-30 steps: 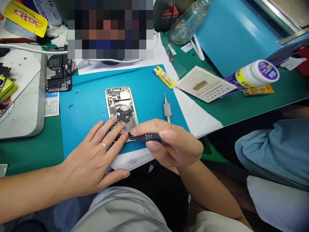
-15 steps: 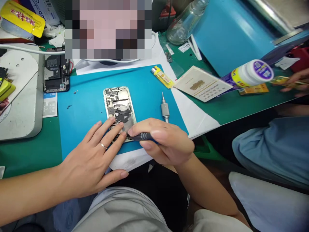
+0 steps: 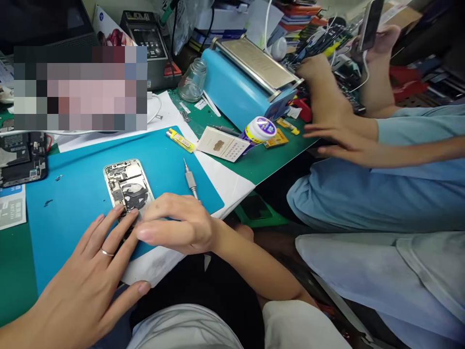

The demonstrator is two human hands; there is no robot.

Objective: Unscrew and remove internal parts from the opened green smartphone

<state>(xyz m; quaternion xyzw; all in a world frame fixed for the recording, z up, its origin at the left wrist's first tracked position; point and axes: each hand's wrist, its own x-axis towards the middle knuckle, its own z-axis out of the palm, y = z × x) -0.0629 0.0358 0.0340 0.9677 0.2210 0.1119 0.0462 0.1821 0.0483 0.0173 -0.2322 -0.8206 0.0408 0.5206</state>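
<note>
A green bench (image 3: 14,295) slants across the view, its near edge at a person's lap. On it, a blue mat (image 3: 78,194) overlaps white paper (image 3: 232,179). An opened phone (image 3: 130,184), its inner parts bare, lies near the middle of the mat, its lower end towards the near edge.

The left hand (image 3: 90,271) has its fingers spread, tips on the phone's lower part. The right hand (image 3: 185,225) curls over that lower end, fingers bent; the view does not show whether they grip anything.

A screwdriver (image 3: 190,180) lies by the mat's right edge, a yellow lighter (image 3: 180,140) at its far right corner, and small dark bits (image 3: 48,202) towards its left edge. A black phone (image 3: 25,155) sits at the far left corner.

Beyond the right edge are a card (image 3: 221,144), a white-lidded tub (image 3: 259,130), a glass jar (image 3: 193,80) and a blue machine (image 3: 232,92). A pixelated block hides part of the bench's far left. At right, a co-worker in a blue sleeve (image 3: 410,128) holds a handset (image 3: 371,24) near piled cables; another person's hand (image 3: 341,140) reaches in below.
</note>
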